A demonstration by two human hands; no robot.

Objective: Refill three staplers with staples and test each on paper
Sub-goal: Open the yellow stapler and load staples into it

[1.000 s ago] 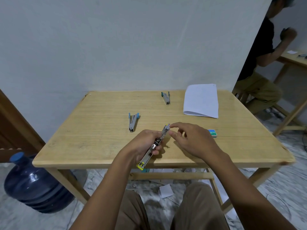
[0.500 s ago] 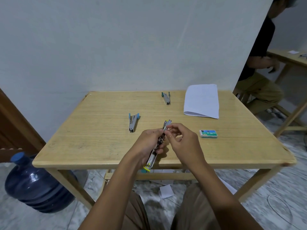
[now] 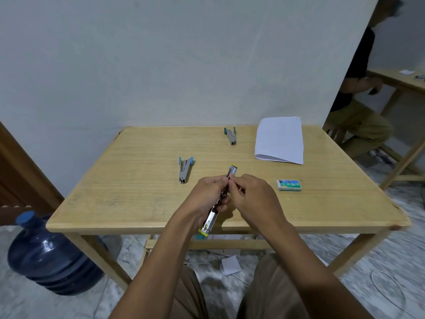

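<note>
My left hand (image 3: 208,194) grips a yellow-tipped metal stapler (image 3: 212,217), swung wide open above the table's front edge. My right hand (image 3: 254,199) pinches at the stapler's middle with thumb and forefinger; whether staples are between them is too small to tell. A blue-ended stapler (image 3: 184,169) lies on the wooden table (image 3: 128,180) to the left. A green-ended stapler (image 3: 230,136) lies farther back. A green staple box (image 3: 289,185) sits right of my hands. A folded white paper sheet (image 3: 279,140) lies at the back right.
A blue water jug (image 3: 49,254) stands on the floor left of the table. Paper scraps (image 3: 230,264) lie on the floor under the table. Another person (image 3: 358,97) sits at a second table to the right. A plain wall backs the table.
My right hand has drawn in from the right, uncovering the staple box, and now pinches at the stapler's middle. My left hand has raised the stapler slightly and turned it more upright.
</note>
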